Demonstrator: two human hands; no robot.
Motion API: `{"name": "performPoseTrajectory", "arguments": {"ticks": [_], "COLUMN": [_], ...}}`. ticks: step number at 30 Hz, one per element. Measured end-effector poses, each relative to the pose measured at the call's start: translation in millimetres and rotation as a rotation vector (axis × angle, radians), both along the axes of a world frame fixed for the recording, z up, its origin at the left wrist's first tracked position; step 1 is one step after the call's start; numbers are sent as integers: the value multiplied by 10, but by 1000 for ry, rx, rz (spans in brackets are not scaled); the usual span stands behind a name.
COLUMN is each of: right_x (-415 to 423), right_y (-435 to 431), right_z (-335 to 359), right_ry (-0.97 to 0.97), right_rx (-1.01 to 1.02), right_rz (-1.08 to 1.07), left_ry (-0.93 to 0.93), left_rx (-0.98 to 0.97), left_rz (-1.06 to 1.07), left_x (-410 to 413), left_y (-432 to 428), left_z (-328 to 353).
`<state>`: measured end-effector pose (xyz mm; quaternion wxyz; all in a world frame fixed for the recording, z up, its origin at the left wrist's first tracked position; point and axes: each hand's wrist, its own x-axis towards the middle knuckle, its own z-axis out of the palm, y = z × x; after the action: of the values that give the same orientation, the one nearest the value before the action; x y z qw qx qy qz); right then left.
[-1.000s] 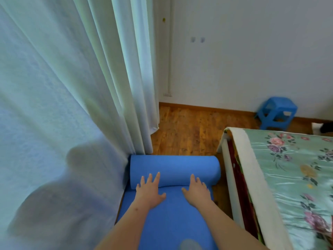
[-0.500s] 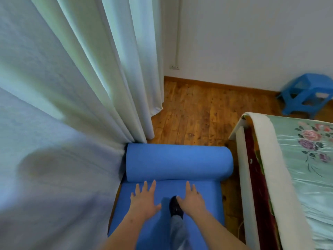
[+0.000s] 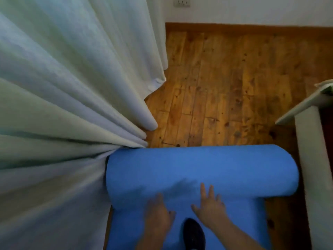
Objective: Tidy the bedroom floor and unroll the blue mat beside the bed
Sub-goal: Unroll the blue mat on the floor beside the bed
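A pale curtain (image 3: 63, 105) fills the whole left side, its folds gathered to a pinch just where they meet the left end of the roll; beyond it the wooden floor (image 3: 225, 87) runs in warm brown boards to a skirting board (image 3: 243, 27) under a white wall. The blue mat (image 3: 198, 168) lies on that floor between the curtain and the bed; it is partly unrolled, with a thick roll lying crosswise at the far end and a flat stretch coming back towards the person; the roll's left end touches the curtain and its right end sits just beside the bed. The bed (image 3: 310, 159) shows only as a pale edge and corner down the right side. Both hands lie on the mat at the near foot of the roll; the right hand (image 3: 210, 204) has straight, spread fingers laid against the roll, palm down, gripping nothing; the left hand (image 3: 158, 212) is smeared by blur, so its fingers cannot be made out singly, yet it lies flat on the mat and clasps nothing. A dark shoe (image 3: 193, 233) stands on the flat stretch between the two wrists; a white wall socket (image 3: 182, 2) sits at the top edge.
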<state>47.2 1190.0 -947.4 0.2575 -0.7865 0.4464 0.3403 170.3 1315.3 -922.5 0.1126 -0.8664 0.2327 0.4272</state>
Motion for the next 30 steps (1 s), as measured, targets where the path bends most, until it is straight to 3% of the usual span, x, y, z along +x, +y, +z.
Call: {"name": "performPoseTrajectory", "arguments": {"ticks": [5, 9, 15, 20, 30], "right_x": [165, 299, 588, 798, 1371], "right_y": [68, -144, -895, -1163, -1319], "right_z": [-1202, -1669, -1570, -1379, -1457], "right_ry": [61, 22, 4, -56, -135], "right_rx": [-38, -126, -179, -160, -202], "right_rz": [32, 41, 85, 115, 204], "left_ry": [151, 101, -42, -224, -302], "left_rx": [197, 230, 162, 98, -25], "left_rz": [121, -9, -247, -240, -402], "left_x": [45, 249, 1045, 1705, 2519], "left_y": [-19, -60, -390, -1008, -2038], "left_z": [-1255, -1706, -1755, -1530, -1495]}}
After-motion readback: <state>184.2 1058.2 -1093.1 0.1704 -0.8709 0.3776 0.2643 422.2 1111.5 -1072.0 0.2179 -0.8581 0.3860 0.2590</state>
